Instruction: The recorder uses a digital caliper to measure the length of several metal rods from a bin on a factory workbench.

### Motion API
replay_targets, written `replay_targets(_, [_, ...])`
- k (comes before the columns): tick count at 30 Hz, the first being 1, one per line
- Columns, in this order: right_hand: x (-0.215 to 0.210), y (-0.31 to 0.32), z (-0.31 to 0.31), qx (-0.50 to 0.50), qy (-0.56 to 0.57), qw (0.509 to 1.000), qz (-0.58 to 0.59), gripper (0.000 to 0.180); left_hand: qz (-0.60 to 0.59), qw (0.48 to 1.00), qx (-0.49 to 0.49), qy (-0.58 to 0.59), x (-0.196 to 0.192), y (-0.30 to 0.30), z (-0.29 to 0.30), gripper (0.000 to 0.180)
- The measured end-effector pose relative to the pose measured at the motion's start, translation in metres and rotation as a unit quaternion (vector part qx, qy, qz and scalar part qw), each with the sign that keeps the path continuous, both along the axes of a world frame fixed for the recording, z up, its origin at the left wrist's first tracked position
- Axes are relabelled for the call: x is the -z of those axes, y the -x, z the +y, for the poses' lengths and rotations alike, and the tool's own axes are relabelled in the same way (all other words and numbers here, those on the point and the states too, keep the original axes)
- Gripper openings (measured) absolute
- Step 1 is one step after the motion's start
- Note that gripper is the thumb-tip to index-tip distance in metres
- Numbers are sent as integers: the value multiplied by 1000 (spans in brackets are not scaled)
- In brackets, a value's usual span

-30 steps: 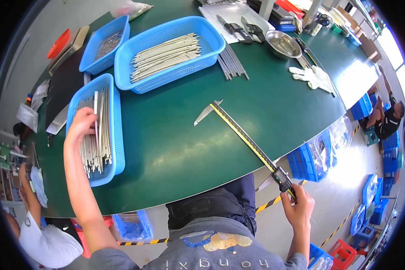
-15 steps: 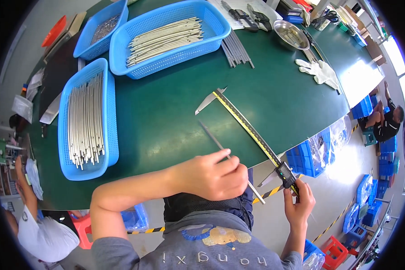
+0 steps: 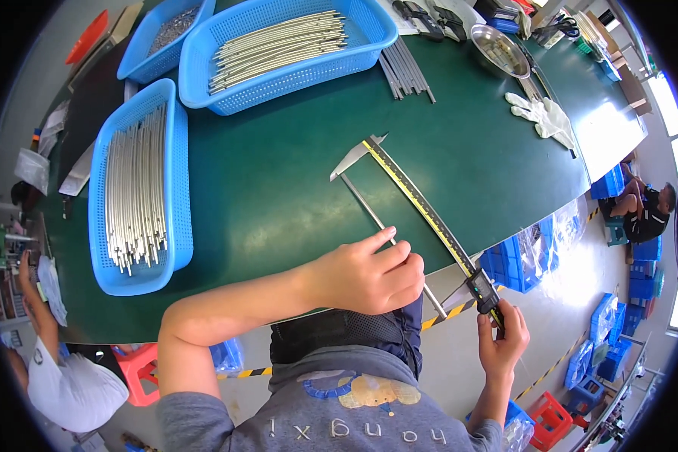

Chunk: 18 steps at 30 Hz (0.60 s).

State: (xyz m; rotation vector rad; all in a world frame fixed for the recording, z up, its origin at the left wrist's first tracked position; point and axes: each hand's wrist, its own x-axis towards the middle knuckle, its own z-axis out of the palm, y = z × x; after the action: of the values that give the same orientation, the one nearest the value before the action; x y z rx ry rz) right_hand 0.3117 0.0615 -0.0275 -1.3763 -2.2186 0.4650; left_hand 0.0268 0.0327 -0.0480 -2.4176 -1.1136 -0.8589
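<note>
My left hand (image 3: 380, 275) is closed around the middle of a thin metal rod (image 3: 365, 202), thumb and fingers pinching it. The rod lies slantwise beside a long digital caliper (image 3: 418, 202). Its far end is at the caliper's fixed jaw (image 3: 349, 161), and its near end is by the sliding jaw (image 3: 456, 298); whether both ends touch, I cannot tell. My right hand (image 3: 507, 335) is shut on the caliper at its near end, just below the display unit. The caliper's far end reaches over the green table (image 3: 279, 181), while its near end sticks out past the edge.
Blue baskets of metal rods stand at the left (image 3: 181, 252) and far middle (image 3: 279, 80); another blue basket (image 3: 139, 56) holds small parts. Grey rods (image 3: 407, 69), a metal bowl (image 3: 499, 51) and white glove (image 3: 542, 117) lie far right. Other people sit left (image 3: 75, 392) and right (image 3: 646, 211).
The rod has moved up alongside the caliper, its far end now at the fixed jaw and its near end by the sliding jaw. My left hand has shifted slightly right and away from me.
</note>
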Motion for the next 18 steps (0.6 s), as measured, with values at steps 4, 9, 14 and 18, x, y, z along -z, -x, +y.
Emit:
replay_targets(4, [-1,0,-1,-3,2,1000,3,29,-10,1000,-9,7,2,-1,0,14])
replay_targets(9, [0,0,-1,-1,-2,1000,6,29,-15,1000,-11,14,2,-3,1,13])
replay_targets(14, [-1,0,-2,-3,0,1000,2,29,-21,1000,-20,-9,6,-5,1,11])
replay_targets(18, [-1,-1,-4,-1,-3,1000,-2,29,-19,1000,-11,18,4,-5,-2,11])
